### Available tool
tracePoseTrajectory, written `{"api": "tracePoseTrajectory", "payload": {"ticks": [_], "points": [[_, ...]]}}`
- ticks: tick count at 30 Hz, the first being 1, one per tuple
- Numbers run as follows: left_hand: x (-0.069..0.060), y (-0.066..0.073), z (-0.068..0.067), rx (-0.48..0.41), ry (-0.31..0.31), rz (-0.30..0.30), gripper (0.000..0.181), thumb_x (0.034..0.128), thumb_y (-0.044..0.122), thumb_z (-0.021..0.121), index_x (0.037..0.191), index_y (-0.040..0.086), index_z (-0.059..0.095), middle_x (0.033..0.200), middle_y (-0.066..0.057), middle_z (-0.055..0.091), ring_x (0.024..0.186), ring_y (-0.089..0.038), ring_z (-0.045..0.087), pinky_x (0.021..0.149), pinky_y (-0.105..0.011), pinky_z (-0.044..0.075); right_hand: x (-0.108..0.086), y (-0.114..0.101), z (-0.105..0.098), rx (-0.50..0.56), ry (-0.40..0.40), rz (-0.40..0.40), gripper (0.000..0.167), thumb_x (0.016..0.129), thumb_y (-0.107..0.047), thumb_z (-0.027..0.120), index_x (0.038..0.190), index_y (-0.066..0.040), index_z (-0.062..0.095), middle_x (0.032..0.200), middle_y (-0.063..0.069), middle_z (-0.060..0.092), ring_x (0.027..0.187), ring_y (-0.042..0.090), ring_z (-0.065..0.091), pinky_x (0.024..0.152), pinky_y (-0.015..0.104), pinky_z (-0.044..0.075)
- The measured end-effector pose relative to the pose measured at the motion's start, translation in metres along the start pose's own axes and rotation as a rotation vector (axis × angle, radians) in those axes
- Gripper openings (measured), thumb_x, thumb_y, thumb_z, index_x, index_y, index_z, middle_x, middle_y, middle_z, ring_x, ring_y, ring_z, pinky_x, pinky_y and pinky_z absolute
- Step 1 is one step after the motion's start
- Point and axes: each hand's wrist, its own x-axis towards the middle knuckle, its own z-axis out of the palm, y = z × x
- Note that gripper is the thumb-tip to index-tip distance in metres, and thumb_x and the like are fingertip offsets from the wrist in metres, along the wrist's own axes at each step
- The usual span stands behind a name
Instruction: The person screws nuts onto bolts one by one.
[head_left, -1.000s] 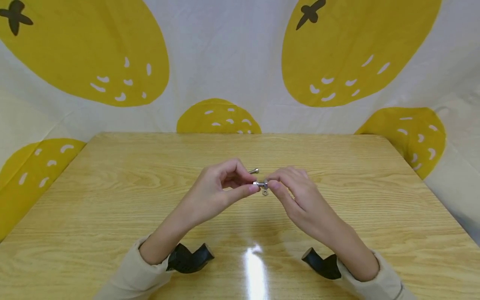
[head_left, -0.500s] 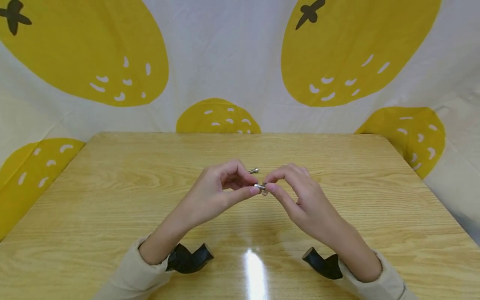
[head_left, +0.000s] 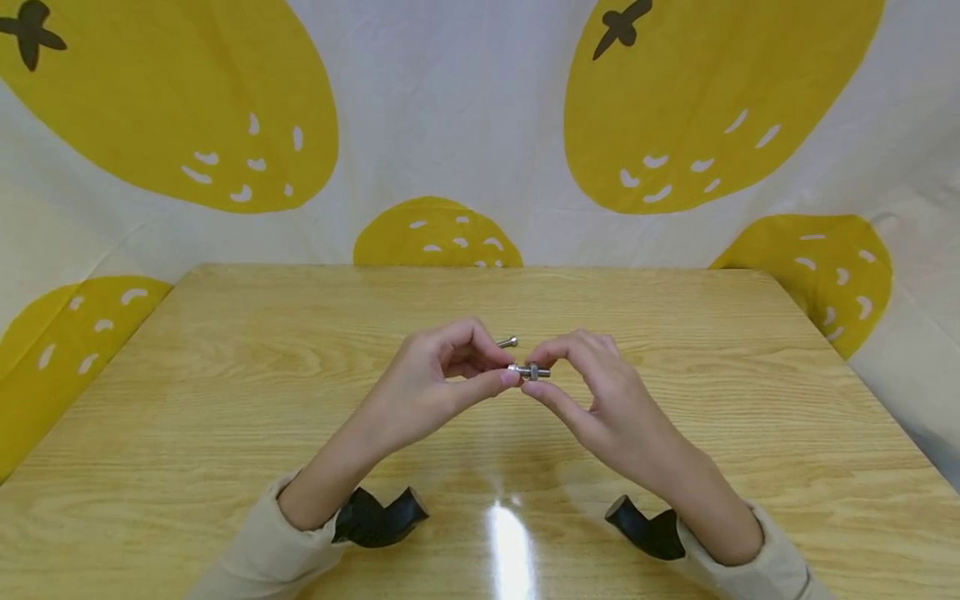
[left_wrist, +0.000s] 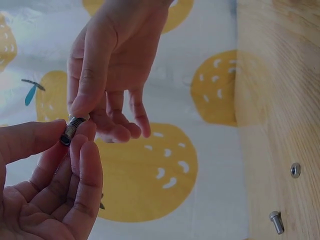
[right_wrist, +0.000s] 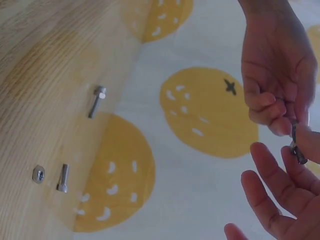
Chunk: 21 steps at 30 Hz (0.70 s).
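Note:
My left hand (head_left: 431, 375) pinches the head end of a silver bolt (head_left: 545, 372) between thumb and forefinger, holding it level above the table. A hex nut (head_left: 533, 372) sits round the bolt's shaft, with the threaded end sticking out past it to the right. The thumb and forefinger of my right hand (head_left: 607, 408) close on the nut from below and above. In the left wrist view the held bolt (left_wrist: 73, 131) points away between both hands' fingertips. Fingers partly cover the nut and bolt (right_wrist: 300, 155) in the right wrist view.
On the wooden table (head_left: 300, 433), a loose bolt (head_left: 510, 342) lies just beyond my hands. The right wrist view shows another bolt (right_wrist: 64, 177), a loose nut (right_wrist: 38, 174) and a bolt with a thick end (right_wrist: 97, 100). Fruit-patterned cloth (head_left: 450, 125) hangs behind.
My right fingertips have shifted slightly left around the nut, and the bolt's threaded end now shows past it. The loose nut seen below earlier is now hidden. My left hand stays put.

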Motion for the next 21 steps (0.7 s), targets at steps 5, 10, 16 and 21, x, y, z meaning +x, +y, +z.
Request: {"api": "tracePoseTrajectory", "payload": {"ticks": [5, 10, 16, 21], "points": [[0.0000, -0.0001, 0.0002, -0.016, -0.004, -0.002, 0.009, 0.0845, 0.009, 0.068, 0.089, 0.005, 0.061, 0.090, -0.007, 0.067, 0.079, -0.014, 0.066, 0.070, -0.028, 0.054, 0.0004, 0.0025, 0.0016, 0.009, -0.009, -0.013, 0.010, 0.096, -0.016, 0.052, 0.093, -0.014, 0.062, 0.091, -0.008, 0.063, 0.093, 0.010, 0.053, 0.088, 0.034, 0.036], [0.0003, 0.0001, 0.0003, -0.019, 0.003, -0.002, 0.008, 0.0845, 0.008, 0.068, 0.088, 0.005, 0.061, 0.088, -0.007, 0.067, 0.077, -0.014, 0.066, 0.069, -0.028, 0.054, 0.0002, 0.0015, -0.0011, -0.005, -0.037, 0.044, 0.013, 0.096, -0.021, 0.052, 0.098, -0.015, 0.063, 0.094, -0.008, 0.062, 0.095, 0.009, 0.053, 0.088, 0.035, 0.035], [0.0000, 0.0011, -0.0010, -0.018, 0.008, -0.008, 0.009, 0.0849, 0.009, 0.067, 0.088, 0.006, 0.060, 0.089, -0.007, 0.066, 0.078, -0.015, 0.065, 0.071, -0.029, 0.054, 0.0000, -0.0004, -0.0036, 0.011, -0.005, 0.003, 0.028, 0.084, -0.012, 0.069, 0.110, -0.012, 0.058, 0.102, -0.005, 0.061, 0.098, 0.013, 0.051, 0.084, 0.036, 0.039], [-0.0001, 0.0009, -0.0012, -0.026, -0.001, -0.005, 0.009, 0.0849, 0.009, 0.067, 0.090, 0.006, 0.061, 0.089, -0.007, 0.066, 0.078, -0.015, 0.066, 0.071, -0.028, 0.054, 0.0013, 0.0004, -0.0022, 0.015, 0.024, -0.063, 0.021, 0.085, -0.008, 0.066, 0.104, -0.011, 0.059, 0.100, -0.005, 0.062, 0.096, 0.013, 0.052, 0.083, 0.032, 0.040]]}}
